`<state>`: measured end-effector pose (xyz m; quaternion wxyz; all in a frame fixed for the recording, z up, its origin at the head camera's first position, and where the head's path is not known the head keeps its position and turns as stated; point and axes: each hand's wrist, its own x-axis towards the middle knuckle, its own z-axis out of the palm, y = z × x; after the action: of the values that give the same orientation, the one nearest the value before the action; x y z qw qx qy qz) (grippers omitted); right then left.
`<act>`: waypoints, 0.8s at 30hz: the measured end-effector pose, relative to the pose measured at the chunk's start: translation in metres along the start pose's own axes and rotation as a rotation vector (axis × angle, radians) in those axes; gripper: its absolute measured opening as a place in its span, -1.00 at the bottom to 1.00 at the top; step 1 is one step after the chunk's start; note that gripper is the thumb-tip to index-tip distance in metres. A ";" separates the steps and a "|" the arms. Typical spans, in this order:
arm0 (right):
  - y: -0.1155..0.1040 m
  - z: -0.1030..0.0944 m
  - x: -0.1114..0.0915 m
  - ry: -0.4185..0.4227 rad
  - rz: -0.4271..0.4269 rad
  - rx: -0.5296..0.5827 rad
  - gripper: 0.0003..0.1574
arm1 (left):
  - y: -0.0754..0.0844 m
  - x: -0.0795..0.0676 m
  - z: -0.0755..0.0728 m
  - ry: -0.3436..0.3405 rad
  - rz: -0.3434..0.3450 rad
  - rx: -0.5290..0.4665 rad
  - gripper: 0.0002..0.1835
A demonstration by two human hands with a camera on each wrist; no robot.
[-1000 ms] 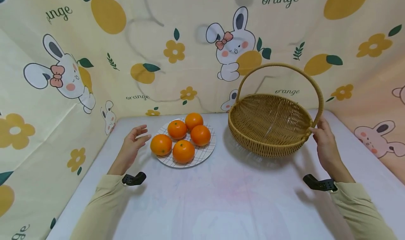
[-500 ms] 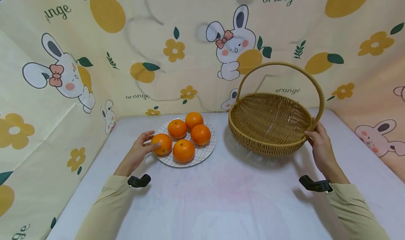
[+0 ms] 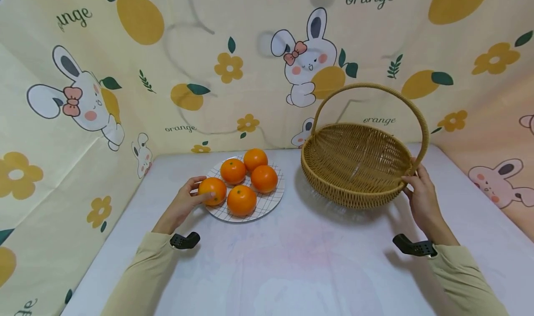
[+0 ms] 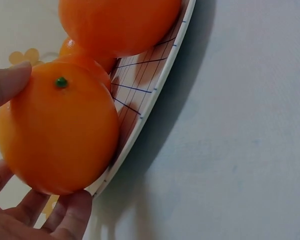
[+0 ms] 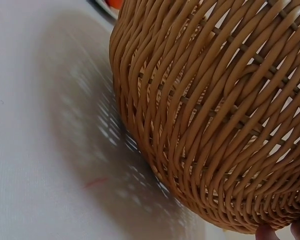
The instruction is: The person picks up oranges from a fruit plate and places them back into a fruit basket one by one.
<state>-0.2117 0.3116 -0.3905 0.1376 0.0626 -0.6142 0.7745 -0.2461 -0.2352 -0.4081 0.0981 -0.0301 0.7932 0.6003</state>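
My left hand [image 3: 182, 206] grips the leftmost orange [image 3: 212, 191], thumb on its near side and fingers behind it. In the left wrist view this orange [image 4: 60, 130] shows a green stem spot, with thumb [image 4: 10, 84] and fingertips [image 4: 75, 210] against its skin. It sits at the left rim of a round white plate [image 3: 267, 205] with a grid pattern. Several other oranges [image 3: 242, 200] lie on that plate. My right hand [image 3: 425, 205] holds the wicker basket [image 3: 354, 167] by its right rim, at the foot of the arched handle. The basket tilts with its opening toward me.
A white tabletop [image 3: 292, 265] spreads in front of the plate and basket. Behind it hangs a cream cloth [image 3: 258, 103] printed with rabbits, flowers and oranges, which also closes off both sides. The basket's underside [image 5: 215, 125] casts a shadow on the table.
My left hand has moved right to the leftmost orange and closed its fingers round it. My right hand has shifted slightly left and down along the basket rim.
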 end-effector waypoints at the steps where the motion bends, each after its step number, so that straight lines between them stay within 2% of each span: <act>1: 0.000 0.000 0.000 0.000 0.003 -0.004 -0.44 | 0.000 0.000 0.000 0.005 0.000 0.010 -0.19; 6: 0.000 -0.001 -0.001 -0.001 0.007 -0.009 -0.40 | 0.000 0.001 -0.004 0.032 0.025 0.033 -0.20; 9: 0.000 -0.001 -0.001 -0.008 0.010 -0.025 -0.37 | 0.006 0.002 -0.007 0.047 0.058 0.031 -0.20; 17: 0.001 -0.001 -0.002 -0.021 0.009 -0.029 -0.31 | 0.042 0.001 -0.003 0.051 0.178 0.018 -0.22; 24: 0.003 0.001 -0.002 -0.029 -0.060 -0.024 -0.39 | 0.076 0.002 0.017 0.013 0.254 -0.026 -0.26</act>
<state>-0.2110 0.3100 -0.3934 0.1526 0.0907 -0.6232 0.7617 -0.2583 -0.1972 -0.3409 0.0157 0.0653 0.7834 0.6178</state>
